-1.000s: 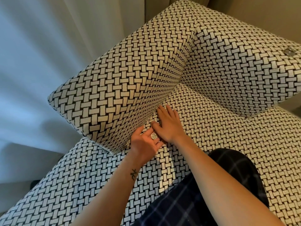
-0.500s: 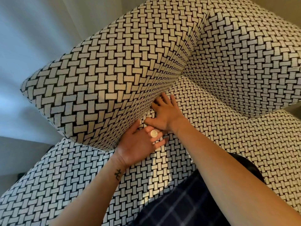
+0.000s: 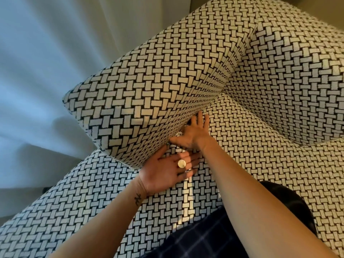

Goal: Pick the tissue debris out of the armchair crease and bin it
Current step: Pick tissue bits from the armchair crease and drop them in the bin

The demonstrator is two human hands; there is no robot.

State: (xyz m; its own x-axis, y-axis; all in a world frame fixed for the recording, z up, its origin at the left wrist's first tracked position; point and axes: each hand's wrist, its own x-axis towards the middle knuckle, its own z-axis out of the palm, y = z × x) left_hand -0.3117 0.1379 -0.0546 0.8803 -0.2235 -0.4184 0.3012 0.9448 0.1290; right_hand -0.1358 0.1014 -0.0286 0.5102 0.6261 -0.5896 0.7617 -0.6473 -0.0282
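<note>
The armchair is covered in a black-and-white woven pattern. Its crease [image 3: 206, 107] runs where the armrest [image 3: 149, 90] meets the seat cushion [image 3: 260, 161]. My right hand [image 3: 194, 135] lies at this crease with fingers straight and spread, the fingertips pushing under the armrest. A small whitish scrap, perhaps tissue [image 3: 179, 134], shows in the crease between its thumb and forefinger; I cannot tell whether the hand touches it. My left hand [image 3: 167, 174], wearing a round ring, presses flat on the seat just in front, beside the armrest. No bin is in view.
The chair's backrest [image 3: 297, 71] rises at the right. A pale curtain [image 3: 46, 62] hangs to the left of the armrest. Dark checked cloth [image 3: 204, 239] covers my lap at the bottom edge.
My right hand has slid further along the crease toward the back corner, fingers spread wider. My left hand has flattened on the seat and drawn apart from the right.
</note>
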